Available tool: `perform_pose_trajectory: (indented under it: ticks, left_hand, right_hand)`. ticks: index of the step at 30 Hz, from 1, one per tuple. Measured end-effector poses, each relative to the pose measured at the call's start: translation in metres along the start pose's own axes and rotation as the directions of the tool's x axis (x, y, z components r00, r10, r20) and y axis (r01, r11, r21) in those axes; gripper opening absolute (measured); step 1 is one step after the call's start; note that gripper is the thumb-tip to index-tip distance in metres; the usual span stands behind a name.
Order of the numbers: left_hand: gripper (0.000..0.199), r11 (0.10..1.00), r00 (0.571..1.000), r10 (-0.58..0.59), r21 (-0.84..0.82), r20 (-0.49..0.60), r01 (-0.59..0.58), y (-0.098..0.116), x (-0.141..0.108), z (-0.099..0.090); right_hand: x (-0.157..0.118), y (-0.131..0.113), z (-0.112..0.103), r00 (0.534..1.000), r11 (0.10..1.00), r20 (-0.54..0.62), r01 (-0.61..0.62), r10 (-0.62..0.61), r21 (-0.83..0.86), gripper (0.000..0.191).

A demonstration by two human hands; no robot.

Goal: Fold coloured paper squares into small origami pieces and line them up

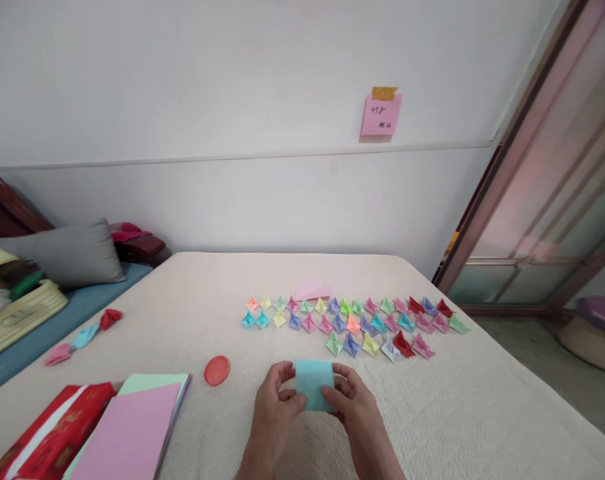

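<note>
A small light-blue square of paper (315, 380) is held up between my two hands, just above the cloth-covered table (222, 440). My left hand (281, 393) pinches its left edge between thumb and fingers. On the other side, my right hand (351, 395) grips the right edge, with the thumb across the front face. Behind the paper, several small folded paper pieces (352, 325) in many colours stand in rows. My fingertips behind the sheet are partly hidden.
Left of my hands lies a round red lid (217, 370). A stack of coloured paper (137, 420) and a red packet (57, 427) fill the front left. Three crumpled paper pieces, one of them red (111, 319), lie near the left edge. A pink note (381, 115) is taped to the wall.
</note>
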State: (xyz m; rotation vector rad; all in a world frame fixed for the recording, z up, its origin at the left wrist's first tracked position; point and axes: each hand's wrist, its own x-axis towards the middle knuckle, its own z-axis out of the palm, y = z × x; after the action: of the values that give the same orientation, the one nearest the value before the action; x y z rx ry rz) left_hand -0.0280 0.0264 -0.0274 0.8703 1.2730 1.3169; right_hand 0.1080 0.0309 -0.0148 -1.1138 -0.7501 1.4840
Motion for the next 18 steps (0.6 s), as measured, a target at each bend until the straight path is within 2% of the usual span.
perform_pose_trajectory:
  ticks: [2, 6, 10, 18]
  left_hand:
    - [0.048, 1.000, 1.000, -0.002, -0.031, 0.027, 0.003, -0.0018, 0.0011, 0.0017]
    - [0.056, 0.993, 0.998, 0.022, -0.113, 0.054, -0.016, -0.0027, 0.0020, 0.0039]
    - [0.050, 0.993, 0.999, 0.047, -0.108, 0.028, -0.044, 0.0024, -0.0008, 0.0029]
    - [0.040, 0.995, 0.998, 0.062, -0.075, -0.008, -0.063, 0.0059, -0.0019, -0.0010]
  right_hand:
    - [0.0006, -0.0010, -0.0008, 1.000, 1.000, 0.027, -0.011, 0.010, 0.009, 0.030]
    - [0.0026, 0.0001, -0.0025, 0.999, 0.999, -0.026, 0.046, -0.046, 0.017, 0.041]
    - [0.0032, 0.0027, -0.0029, 0.998, 0.998, -0.005, 0.065, -0.065, -0.006, 0.044]
    - [0.0011, 0.0037, -0.0014, 0.995, 0.996, 0.065, 0.073, -0.070, -0.056, 0.032]
